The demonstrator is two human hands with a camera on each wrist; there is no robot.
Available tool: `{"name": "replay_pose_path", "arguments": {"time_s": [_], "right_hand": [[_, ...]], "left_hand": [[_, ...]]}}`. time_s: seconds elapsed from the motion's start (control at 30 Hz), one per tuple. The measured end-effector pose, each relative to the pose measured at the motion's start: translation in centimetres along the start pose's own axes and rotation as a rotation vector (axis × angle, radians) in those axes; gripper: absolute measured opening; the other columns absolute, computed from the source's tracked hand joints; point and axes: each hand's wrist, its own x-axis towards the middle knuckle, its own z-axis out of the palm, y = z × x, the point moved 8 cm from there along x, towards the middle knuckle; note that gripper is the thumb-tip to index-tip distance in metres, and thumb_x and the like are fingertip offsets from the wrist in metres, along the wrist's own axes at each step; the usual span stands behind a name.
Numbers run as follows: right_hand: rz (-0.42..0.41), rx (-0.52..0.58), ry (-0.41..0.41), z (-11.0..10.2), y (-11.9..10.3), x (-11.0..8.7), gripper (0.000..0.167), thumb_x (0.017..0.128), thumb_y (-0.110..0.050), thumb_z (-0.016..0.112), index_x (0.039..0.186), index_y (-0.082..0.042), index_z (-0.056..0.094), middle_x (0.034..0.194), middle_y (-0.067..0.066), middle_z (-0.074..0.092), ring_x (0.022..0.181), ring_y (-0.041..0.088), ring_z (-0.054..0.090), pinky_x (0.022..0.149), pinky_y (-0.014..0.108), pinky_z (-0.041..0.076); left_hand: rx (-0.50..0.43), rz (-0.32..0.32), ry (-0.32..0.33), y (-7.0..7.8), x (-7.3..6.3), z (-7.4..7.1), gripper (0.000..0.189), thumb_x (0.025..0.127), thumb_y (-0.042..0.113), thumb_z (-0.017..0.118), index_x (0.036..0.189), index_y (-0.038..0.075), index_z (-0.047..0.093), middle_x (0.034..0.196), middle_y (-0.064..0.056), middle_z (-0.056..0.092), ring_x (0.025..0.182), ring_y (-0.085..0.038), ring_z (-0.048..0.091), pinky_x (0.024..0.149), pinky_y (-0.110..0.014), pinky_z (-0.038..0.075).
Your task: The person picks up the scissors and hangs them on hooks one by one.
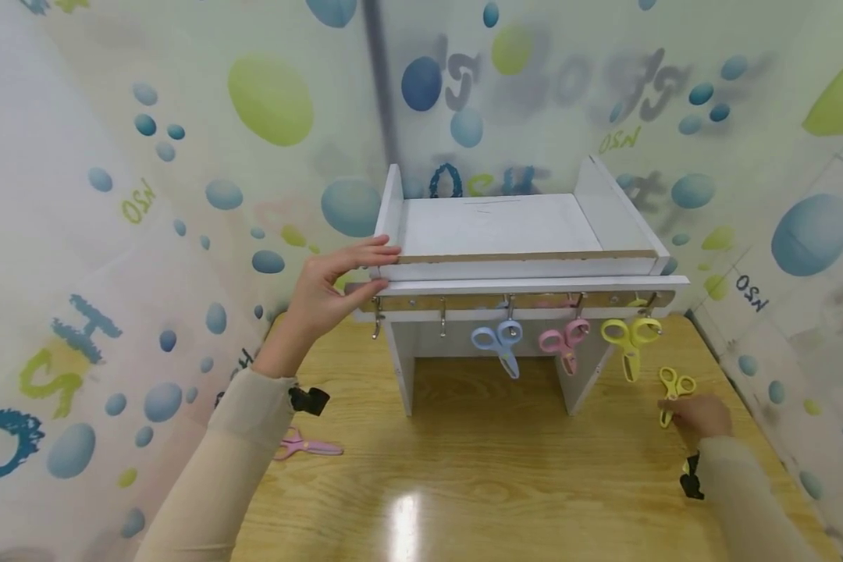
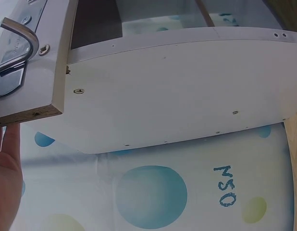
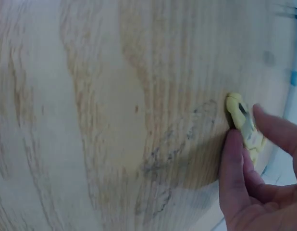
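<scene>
My left hand (image 1: 330, 281) rests on the left front corner of a white wooden rack (image 1: 527, 269), its fingers extended along the top and the thumb at the front ledge. Over on the right, my right hand (image 1: 704, 414) pinches yellow scissors (image 1: 668, 388) by the blade part, low at the tabletop. The right wrist view shows thumb and fingers on either side of those scissors (image 3: 245, 122). From the rack's metal hooks hang blue scissors (image 1: 499, 343), pink scissors (image 1: 565, 342) and another yellow pair (image 1: 631, 339). Two hooks at the left, one hook (image 1: 443, 318) among them, hold nothing.
More pink scissors (image 1: 309, 446) lie on the wooden table (image 1: 478, 484), left of the rack near my left forearm. Patterned sheeting (image 1: 267, 179) with blue and green dots surrounds the table at the back and sides. The rack's side panel (image 2: 177, 96) stands close to the left wrist camera.
</scene>
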Motion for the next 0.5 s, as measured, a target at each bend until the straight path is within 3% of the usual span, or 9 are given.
{"name": "replay_pose_path", "arguments": {"time_s": [0.13,0.3,0.4,0.5], "right_hand": [[-0.015,-0.070,0.039,0.3,-0.3,-0.3,0.038,0.086,-0.030,0.068,0.059,-0.004,0.065,0.062,0.009,0.063,0.064,0.025,0.058,0.055,0.033,0.046],[-0.034,-0.079,0.044,0.1,0.2,-0.1,0.037,0.086,-0.029,0.069,0.064,0.000,0.068,0.066,0.013,0.067,0.070,0.032,0.063,0.060,0.040,0.051],[-0.047,-0.028,0.048,0.0,0.9,0.0,0.038,0.087,-0.028,0.070,0.080,0.009,0.072,0.070,0.010,0.072,0.072,0.027,0.065,0.067,0.042,0.053],[-0.036,0.080,0.032,0.0,1.7,-0.2,0.042,0.088,-0.027,0.070,0.102,0.013,0.070,0.070,0.001,0.074,0.067,0.014,0.064,0.066,0.032,0.053]], "left_hand": [[0.004,0.004,-0.007,0.1,0.1,0.2,0.033,0.080,-0.014,0.073,0.111,-0.003,0.073,0.120,-0.017,0.072,0.131,-0.026,0.059,0.113,-0.030,0.045],[0.002,0.007,-0.009,0.0,0.1,0.2,0.033,0.080,-0.014,0.073,0.111,-0.003,0.073,0.119,-0.019,0.072,0.131,-0.020,0.059,0.113,-0.031,0.045],[0.004,0.008,-0.009,-0.1,0.0,0.2,0.033,0.080,-0.014,0.073,0.112,-0.003,0.073,0.119,-0.018,0.072,0.132,-0.018,0.059,0.113,-0.031,0.044],[0.010,0.007,-0.007,-0.1,-0.1,0.2,0.033,0.080,-0.013,0.074,0.112,-0.002,0.073,0.119,-0.017,0.072,0.131,-0.019,0.059,0.113,-0.031,0.045]]}}
